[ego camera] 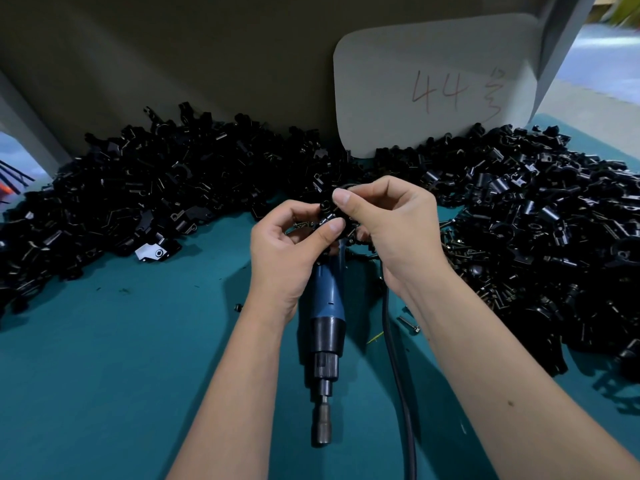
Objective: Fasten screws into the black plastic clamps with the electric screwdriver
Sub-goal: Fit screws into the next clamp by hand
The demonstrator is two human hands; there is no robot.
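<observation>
Teal table [121, 358], black clamp heaps [138, 188] across upper frame. Electric screwdriver [325, 327] lying idle at centre, untouched. Left hand [287, 251] and right hand [391, 230] both pinching one clamp [328, 210] mid-frame, seating a screw seemingly; driving not yet done.

Left hand [287, 244] and right hand [388, 223] together, pinching.

Two bare forearms in view, no sleeves reaching the wrists, no gloves. Left hand [287, 251] and right hand [391, 226] both without rings, watch or bands. Fingernails short, unpainted; thumbnails plain. One small dark mole on the right forearm, on its outer side. No tape or bandages
</observation>
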